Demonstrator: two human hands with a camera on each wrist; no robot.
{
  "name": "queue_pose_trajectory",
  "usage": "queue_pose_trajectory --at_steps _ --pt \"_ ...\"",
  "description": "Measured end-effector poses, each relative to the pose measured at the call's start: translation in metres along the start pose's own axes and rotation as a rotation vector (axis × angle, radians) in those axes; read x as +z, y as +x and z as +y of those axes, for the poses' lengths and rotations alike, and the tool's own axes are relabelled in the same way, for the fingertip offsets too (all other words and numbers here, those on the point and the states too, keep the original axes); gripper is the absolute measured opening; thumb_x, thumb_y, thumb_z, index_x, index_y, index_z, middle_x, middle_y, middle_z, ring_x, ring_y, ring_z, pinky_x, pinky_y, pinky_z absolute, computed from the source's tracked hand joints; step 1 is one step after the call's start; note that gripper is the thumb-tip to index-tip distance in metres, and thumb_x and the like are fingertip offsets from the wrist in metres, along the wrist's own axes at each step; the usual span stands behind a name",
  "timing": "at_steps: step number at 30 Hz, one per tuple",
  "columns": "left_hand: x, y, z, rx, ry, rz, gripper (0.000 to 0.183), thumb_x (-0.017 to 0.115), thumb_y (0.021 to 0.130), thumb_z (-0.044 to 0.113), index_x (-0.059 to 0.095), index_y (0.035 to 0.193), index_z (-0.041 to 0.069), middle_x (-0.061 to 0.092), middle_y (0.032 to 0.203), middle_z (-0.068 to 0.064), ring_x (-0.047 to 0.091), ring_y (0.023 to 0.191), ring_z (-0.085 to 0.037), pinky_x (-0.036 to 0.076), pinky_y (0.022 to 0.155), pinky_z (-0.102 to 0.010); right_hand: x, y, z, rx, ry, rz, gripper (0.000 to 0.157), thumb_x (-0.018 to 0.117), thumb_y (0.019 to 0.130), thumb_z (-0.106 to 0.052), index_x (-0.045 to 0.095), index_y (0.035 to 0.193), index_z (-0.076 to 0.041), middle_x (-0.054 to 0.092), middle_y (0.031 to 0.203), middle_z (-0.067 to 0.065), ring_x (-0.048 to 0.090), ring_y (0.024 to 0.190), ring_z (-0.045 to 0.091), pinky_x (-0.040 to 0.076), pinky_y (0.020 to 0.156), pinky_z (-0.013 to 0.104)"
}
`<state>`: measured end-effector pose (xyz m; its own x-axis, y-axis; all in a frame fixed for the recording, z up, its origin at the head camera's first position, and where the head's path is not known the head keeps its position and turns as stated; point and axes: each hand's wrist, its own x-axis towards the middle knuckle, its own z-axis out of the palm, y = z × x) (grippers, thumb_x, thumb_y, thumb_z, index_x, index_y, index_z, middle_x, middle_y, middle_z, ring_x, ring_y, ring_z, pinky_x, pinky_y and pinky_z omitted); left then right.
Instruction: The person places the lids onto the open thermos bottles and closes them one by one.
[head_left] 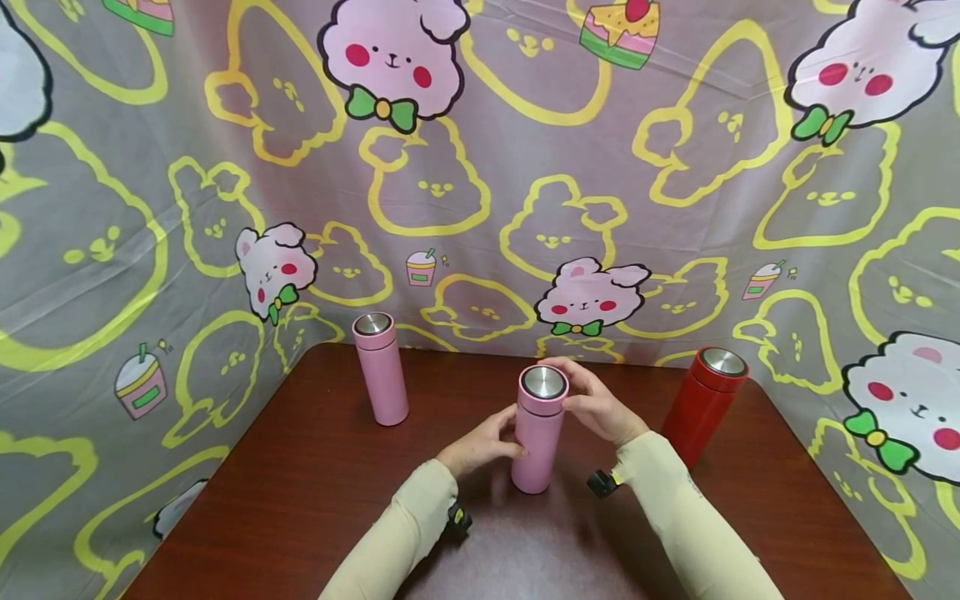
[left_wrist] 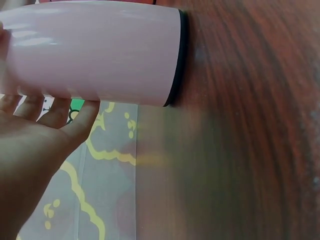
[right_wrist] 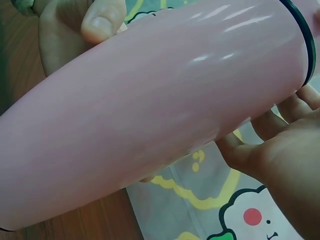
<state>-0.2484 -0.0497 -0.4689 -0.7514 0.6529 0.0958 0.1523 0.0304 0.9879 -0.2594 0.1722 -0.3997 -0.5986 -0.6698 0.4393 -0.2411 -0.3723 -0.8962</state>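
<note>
Both hands are on a pink thermos bottle (head_left: 537, 450) with a steel-topped pink lid (head_left: 543, 385), held upright at the middle of the table. My left hand (head_left: 483, 443) wraps round its body from the left, thumb across the front. From the right, my right hand (head_left: 596, 404) grips the top at the lid, with fingers behind it. In the left wrist view, the bottle's dark base ring (left_wrist: 179, 60) shows close over the wood. The right wrist view has the bottle body (right_wrist: 165, 110) between both hands, with a dark seam under the lid.
Another pink thermos (head_left: 382, 379) stands at the back left of the brown table (head_left: 300, 500). A red thermos (head_left: 705, 408) stands on the right, partly behind the right forearm. A cartoon-printed cloth (head_left: 480, 250) hangs close behind the table and along both sides.
</note>
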Motion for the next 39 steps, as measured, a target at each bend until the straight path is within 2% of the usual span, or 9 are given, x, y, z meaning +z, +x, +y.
queue_pose_trajectory --at_steps 9,16,24,29,35,39 --pt "0.001 -0.002 0.000 0.005 0.022 0.009 0.071 0.066 0.078 0.006 0.035 0.142 0.008 0.048 0.134 -0.008 0.045 0.121 -0.020 0.039 0.099 -0.036 0.003 -0.004 -0.002 0.003 -0.092 0.065 0.046 0.055 0.086 -0.003 0.042 0.130 -0.003 0.056 0.121 0.007 0.054 0.108 0.019 0.048 0.088 0.035" --pt "0.001 -0.002 -0.001 -0.003 0.037 0.020 0.069 0.066 0.079 0.005 0.036 0.142 0.012 0.048 0.134 -0.003 0.045 0.121 -0.017 0.039 0.098 -0.034 0.009 -0.006 -0.005 0.001 -0.212 0.152 0.052 0.064 0.084 -0.007 0.041 0.130 0.002 0.059 0.117 0.004 0.056 0.104 0.017 0.048 0.086 0.031" --pt "0.002 -0.002 -0.001 0.030 0.036 0.007 0.069 0.066 0.079 0.005 0.036 0.141 0.009 0.050 0.132 -0.008 0.047 0.118 -0.018 0.040 0.097 -0.034 0.012 -0.009 -0.006 0.032 -0.328 0.212 0.058 0.065 0.084 -0.006 0.038 0.134 0.006 0.057 0.121 0.002 0.056 0.104 0.018 0.048 0.086 0.032" --pt "0.002 -0.001 -0.001 0.044 0.047 0.013 0.065 0.065 0.078 0.004 0.039 0.138 0.008 0.051 0.130 -0.007 0.048 0.117 -0.017 0.040 0.096 -0.034 0.014 -0.009 -0.009 0.044 -0.382 0.212 0.060 0.065 0.084 -0.007 0.040 0.138 0.005 0.056 0.125 0.006 0.056 0.105 0.020 0.048 0.086 0.032" --pt "0.003 -0.002 0.001 0.032 0.055 0.019 0.067 0.065 0.078 0.007 0.038 0.139 0.011 0.051 0.130 -0.004 0.048 0.117 -0.016 0.041 0.096 -0.033 0.017 -0.009 -0.011 0.065 -0.449 0.256 0.058 0.068 0.083 -0.009 0.045 0.135 -0.001 0.056 0.124 0.011 0.057 0.106 0.020 0.048 0.087 0.035" --pt "0.004 -0.003 0.002 0.042 0.055 0.022 0.067 0.065 0.078 0.007 0.038 0.139 0.011 0.051 0.129 -0.005 0.049 0.116 -0.016 0.040 0.096 -0.032 0.018 -0.009 -0.009 0.045 -0.477 0.284 0.057 0.070 0.082 -0.006 0.046 0.134 0.000 0.055 0.123 0.015 0.057 0.106 0.019 0.047 0.088 0.033"
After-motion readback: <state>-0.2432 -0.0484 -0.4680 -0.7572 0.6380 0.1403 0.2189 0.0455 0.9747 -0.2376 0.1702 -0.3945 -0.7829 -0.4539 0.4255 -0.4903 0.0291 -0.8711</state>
